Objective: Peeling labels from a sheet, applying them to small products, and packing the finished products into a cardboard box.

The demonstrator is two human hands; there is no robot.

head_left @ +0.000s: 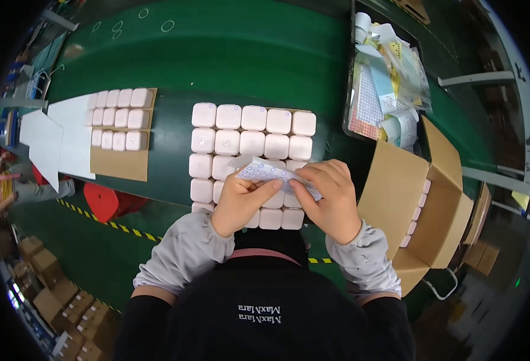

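My left hand (239,203) grips a sheet of small round stickers (261,171), white with rows of purple-edged circles, thumb on top. At the sheet's right end, my right hand (330,200) is closed with thumb and forefinger pinching its edge; whether a single sticker is between those fingertips I cannot make out. Both hands hover over a grid of pale pink, rounded square cases (253,118) on the table. Several cases in the far row carry a small round mark near a corner. My hands and the sheet hide part of the nearer rows.
To the right stands an open cardboard box (397,180) with more pink cases inside. Beyond it, a black tray (352,72) holds sticker sheets and paper scraps. At left, more cases (119,118) sit on a cardboard sheet (119,163). A red stool (105,201) stands below the table edge.
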